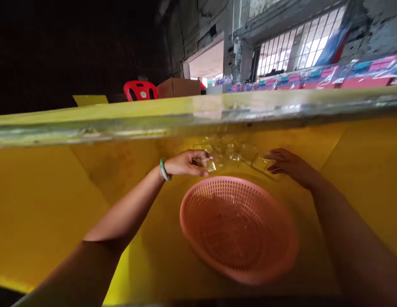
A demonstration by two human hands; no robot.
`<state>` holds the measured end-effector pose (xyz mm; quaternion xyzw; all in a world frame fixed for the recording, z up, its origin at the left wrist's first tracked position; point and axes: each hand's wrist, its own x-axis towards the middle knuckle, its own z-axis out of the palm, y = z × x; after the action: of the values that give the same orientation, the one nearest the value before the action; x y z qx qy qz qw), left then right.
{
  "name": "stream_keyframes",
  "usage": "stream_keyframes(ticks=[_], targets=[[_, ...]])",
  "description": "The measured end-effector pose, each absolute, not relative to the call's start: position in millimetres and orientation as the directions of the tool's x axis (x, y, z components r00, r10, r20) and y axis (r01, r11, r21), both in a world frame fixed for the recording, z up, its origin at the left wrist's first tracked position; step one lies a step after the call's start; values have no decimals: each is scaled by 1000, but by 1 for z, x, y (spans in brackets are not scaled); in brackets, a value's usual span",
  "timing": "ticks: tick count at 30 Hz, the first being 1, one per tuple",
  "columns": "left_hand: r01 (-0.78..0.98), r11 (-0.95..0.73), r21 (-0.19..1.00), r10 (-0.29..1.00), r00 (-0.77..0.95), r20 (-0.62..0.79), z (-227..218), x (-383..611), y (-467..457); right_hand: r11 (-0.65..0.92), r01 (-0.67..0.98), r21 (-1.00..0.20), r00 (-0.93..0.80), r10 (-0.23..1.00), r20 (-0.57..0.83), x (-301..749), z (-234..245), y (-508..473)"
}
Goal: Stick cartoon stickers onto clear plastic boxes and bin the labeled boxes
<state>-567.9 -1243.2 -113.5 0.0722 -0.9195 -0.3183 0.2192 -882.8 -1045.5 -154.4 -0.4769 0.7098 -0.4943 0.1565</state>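
Observation:
On the yellow surface, just beyond a basket, lies a cluster of small clear plastic pieces (232,150); their exact shape is hard to make out. My left hand (188,163), with a green bangle at the wrist, reaches in from the left. Its thumb and fingers are closed on one clear plastic piece (211,165). From the other side comes my right hand (286,165), its fingers apart at the right edge of the cluster, close to another clear piece. Nearer to me stands the round pink-orange plastic basket (196,204) with slotted walls. A few clear glints show inside it.
A raised yellow ledge (128,123) with a worn edge runs across behind the pieces. Beyond it are a red plastic chair (141,90), a cardboard box (181,87) and a row of pink and blue goods in clear wrapping (329,76). Barred windows (281,51) are at the back.

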Motion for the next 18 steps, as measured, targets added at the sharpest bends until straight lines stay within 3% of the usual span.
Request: stream_keyframes(ticks=[4, 6, 8, 10, 12, 14, 16, 18], targets=[[142, 830, 540, 113, -990, 87, -122, -562, -1192, 113, -660, -743, -163, -987, -5, -837, -131, -1028], [151, 837, 526, 156, -987, 36, -126, -556, -1174, 75, -746, -661, -81, -996, -21, -819, -133, -1022], [160, 819, 551, 138, -987, 82, -127, -550, -1173, 39, -793, -608, -56, -998, 9, -806, -137, -1017], [102, 802, 588, -12, -982, 186, -126, -545, -1191, 41, -808, -588, -68, -997, 23, -800, -141, -1014], [-131, 789, 600, -360, -890, 279, -127, -541, -1222, 50, -811, -583, -87, -995, 37, -799, -144, -1010], [-411, 692, 593, -670, -672, 316, -134, -535, -1258, 64, -821, -568, -128, -989, 72, -800, -148, -1004], [-572, 577, 583, -806, -513, 295, -146, -529, -1289, 112, -837, -536, -200, -974, 109, -802, -157, -998], [-637, 506, 581, -855, -459, 241, -160, -524, -1310, 159, -838, -522, -254, -960, 115, -801, -167, -992]])
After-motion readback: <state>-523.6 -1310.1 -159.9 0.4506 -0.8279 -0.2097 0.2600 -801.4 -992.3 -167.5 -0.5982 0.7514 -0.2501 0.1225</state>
